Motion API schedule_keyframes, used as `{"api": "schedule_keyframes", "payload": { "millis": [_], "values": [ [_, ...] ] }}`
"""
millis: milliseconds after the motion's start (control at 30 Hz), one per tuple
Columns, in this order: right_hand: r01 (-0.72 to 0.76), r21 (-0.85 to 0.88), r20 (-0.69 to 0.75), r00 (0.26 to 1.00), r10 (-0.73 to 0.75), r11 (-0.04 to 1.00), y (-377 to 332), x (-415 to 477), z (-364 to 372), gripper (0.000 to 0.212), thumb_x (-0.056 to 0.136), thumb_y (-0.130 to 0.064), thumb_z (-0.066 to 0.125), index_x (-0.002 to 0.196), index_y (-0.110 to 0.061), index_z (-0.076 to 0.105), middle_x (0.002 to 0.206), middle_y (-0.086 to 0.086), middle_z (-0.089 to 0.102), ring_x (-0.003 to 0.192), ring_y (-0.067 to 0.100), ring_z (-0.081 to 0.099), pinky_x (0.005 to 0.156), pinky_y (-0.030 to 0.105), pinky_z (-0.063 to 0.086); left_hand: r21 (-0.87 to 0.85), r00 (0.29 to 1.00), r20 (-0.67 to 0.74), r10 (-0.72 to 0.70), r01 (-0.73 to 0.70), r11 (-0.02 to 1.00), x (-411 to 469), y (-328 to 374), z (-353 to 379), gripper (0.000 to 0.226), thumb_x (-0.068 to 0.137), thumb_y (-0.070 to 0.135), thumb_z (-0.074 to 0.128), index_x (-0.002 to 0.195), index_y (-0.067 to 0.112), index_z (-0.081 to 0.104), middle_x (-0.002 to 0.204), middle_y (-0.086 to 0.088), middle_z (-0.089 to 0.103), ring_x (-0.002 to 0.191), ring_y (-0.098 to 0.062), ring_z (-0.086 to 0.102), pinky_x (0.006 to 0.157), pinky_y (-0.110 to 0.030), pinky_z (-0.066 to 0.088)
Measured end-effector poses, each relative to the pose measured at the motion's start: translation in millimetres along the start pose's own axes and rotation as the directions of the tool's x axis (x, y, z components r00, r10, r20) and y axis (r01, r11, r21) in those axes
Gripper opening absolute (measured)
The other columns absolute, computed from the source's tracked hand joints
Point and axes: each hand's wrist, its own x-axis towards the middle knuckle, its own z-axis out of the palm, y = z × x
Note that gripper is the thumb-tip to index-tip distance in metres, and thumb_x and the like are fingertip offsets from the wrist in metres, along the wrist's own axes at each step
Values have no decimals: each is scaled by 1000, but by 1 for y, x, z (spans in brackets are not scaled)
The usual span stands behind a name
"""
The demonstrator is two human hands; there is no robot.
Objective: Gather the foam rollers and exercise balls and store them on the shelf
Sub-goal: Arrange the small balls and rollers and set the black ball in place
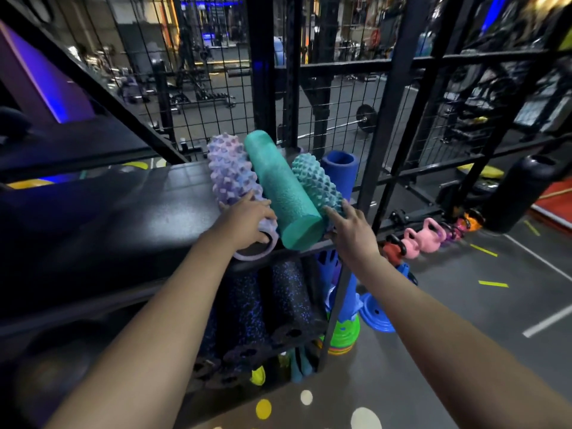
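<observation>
Three foam rollers lie side by side at the right end of the black shelf [148,212]. My left hand [244,221] grips the near end of the spiky lilac roller [230,174]. Beside it lies a smooth teal roller [283,193], its flat end jutting past the shelf edge. My right hand [349,224] touches the near end of the spiky teal roller [315,181] with its fingers straight. A blue foam tube [340,168] stands upright behind them at the mesh.
On the shelf below lie several black speckled rollers [278,305]. A wire mesh fence [340,103] backs the rack. Blue and green discs [374,314] and pink kettlebells [424,236] sit on the grey floor to the right.
</observation>
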Motion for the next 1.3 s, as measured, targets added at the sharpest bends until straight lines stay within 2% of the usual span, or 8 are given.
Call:
{"api": "schedule_keyframes", "payload": {
  "millis": [300,400,500,600,733,900,1100,1300],
  "values": [
    [43,51,19,999,-44,998,10,-4,13,68,98,-17,61,157,-26,29,164,19,17,143,42,27,107,52,47,61,991,-84,-108,113,992,-12,11,13,57,88,32,75,139,40,52,165,15,25,157,-21,1,115,-75,6],
    [114,133,-138,986,-95,985,13,-17,20,79,90,-19,66,158,-20,26,165,19,9,146,42,19,118,59,32,22,951,-279,-135,147,989,-31,27,25,64,88,26,70,145,41,47,165,7,27,156,-29,4,111,-76,-7],
    [102,269,-356,935,0,958,17,-54,39,74,87,-21,66,154,-13,34,160,20,23,146,39,26,120,48,27,-75,766,-635,-99,66,995,-67,46,61,57,85,19,67,140,27,57,156,-6,43,149,-36,26,117,-72,2],
    [-52,488,-305,925,226,872,25,-100,86,56,83,-22,68,133,-6,49,133,21,45,126,37,41,109,42,32,-221,550,-805,-222,71,973,-103,64,122,41,84,10,66,125,13,67,124,-14,59,116,-38,52,106,-55,38],
    [-367,527,186,930,317,766,30,-147,160,33,88,-20,65,109,3,56,106,27,56,100,44,54,88,44,37,-408,734,-455,-504,331,851,-126,53,228,44,84,29,57,125,14,62,108,-12,56,98,-36,54,86,-51,49],
    [-774,387,770,570,286,500,33,-189,239,47,89,-68,54,82,-23,62,80,15,64,72,35,62,62,42,50,-428,814,-44,-579,508,747,-144,33,314,66,83,49,46,138,14,55,123,-14,56,118,-40,54,95,-49,50],
    [-886,396,858,451,245,242,27,-182,269,47,90,-52,67,103,-7,65,81,6,61,71,22,61,61,33,50,-385,830,59,-554,531,754,-120,24,338,66,85,41,60,146,17,47,133,-15,49,124,-40,49,97,-48,48],
    [-825,561,774,553,308,72,34,-139,314,72,76,-78,56,97,-11,69,84,5,69,75,16,63,67,35,52,-182,909,-115,-400,376,909,-57,22,362,83,82,41,74,154,18,39,149,-14,44,133,-37,43,105,-50,45]
  ]
}}
